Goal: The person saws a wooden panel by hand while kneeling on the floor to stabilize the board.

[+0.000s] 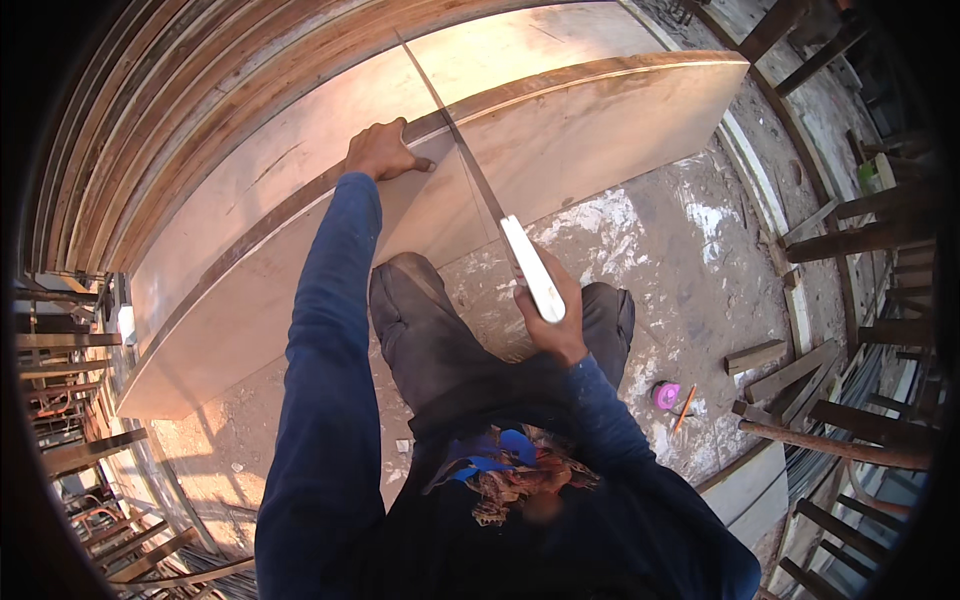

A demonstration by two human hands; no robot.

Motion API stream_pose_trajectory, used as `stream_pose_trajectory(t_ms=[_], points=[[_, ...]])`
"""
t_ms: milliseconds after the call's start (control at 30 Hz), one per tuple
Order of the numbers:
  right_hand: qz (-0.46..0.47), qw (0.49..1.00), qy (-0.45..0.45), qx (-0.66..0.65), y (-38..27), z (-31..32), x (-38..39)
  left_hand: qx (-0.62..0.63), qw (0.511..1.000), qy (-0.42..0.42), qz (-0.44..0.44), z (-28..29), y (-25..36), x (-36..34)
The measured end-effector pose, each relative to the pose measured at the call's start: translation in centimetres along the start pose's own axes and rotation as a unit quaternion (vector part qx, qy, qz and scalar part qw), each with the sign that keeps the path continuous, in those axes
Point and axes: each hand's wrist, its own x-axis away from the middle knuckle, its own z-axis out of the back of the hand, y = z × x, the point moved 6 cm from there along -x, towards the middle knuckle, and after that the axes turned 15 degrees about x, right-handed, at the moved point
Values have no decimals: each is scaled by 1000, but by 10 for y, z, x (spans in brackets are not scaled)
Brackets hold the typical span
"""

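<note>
A long plywood panel (600, 125) stands on edge in front of me, curved by the lens. My right hand (565, 305) is closed round the white handle of a handsaw (531, 265). Its thin blade slants up and away to the left, across the panel's top edge. Just left of the blade, my left hand (380, 150) grips that top edge, fingers over the far side and thumb on the near face. A faint line runs down the panel's near face beside the blade. Both my knees are bent close to the panel.
Behind the panel lies another pale sheet (290, 150), with a stack of long boards (140, 130) at the far left. A pink round object (665, 395) and an orange pencil (685, 409) lie on the dusty floor to my right. Wood offcuts (755, 357) and metal rods are farther right.
</note>
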Motion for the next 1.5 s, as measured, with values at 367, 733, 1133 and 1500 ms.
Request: stream_pose_trajectory(t_ms=[367,733,1133,1500], points=[[76,995,44,-55,-49,-20,-118,-32,999,-22,6,3,4,1],[-14,999,-22,-30,-59,46,17,-2,999,-44,8,2,-8,-27],[-49,997,-33,52,-38,62,92,11,1000,-25,-9,-2,-13,-24],[43,999,11,-17,-10,-23,-73,12,999,-45,3,1,-4,-6]])
